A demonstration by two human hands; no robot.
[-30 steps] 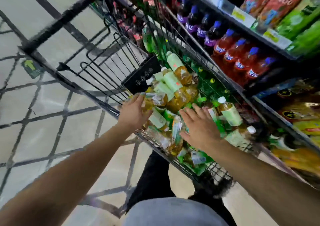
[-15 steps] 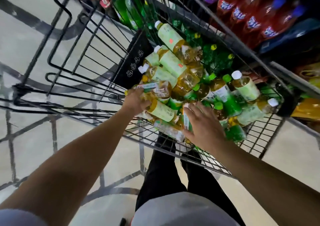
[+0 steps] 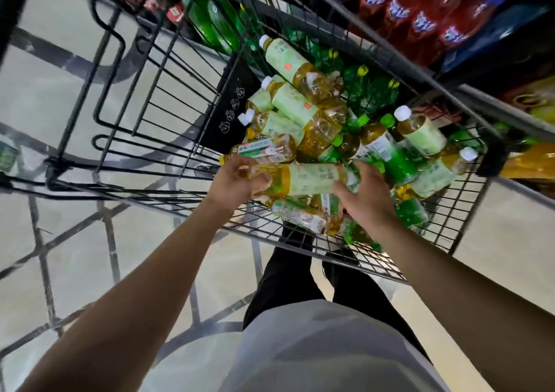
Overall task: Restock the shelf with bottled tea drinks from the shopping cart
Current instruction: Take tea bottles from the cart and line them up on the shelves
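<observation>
At frame centre, over the cart (image 3: 375,259), the left hand (image 3: 232,183) and right hand (image 3: 368,201) each curl round one end of a level bottle (image 3: 306,180).

The person wears a pale grey top (image 3: 324,349); black trousers (image 3: 300,277); forearms bare, no sleeves.

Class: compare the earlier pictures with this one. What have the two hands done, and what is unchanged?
A tea bottle now lies crosswise between both hands: left hand grips its base, right hand its cap end. Earlier, the right hand lay flat on the pile. The other bottles stay in the shopping cart.
</observation>
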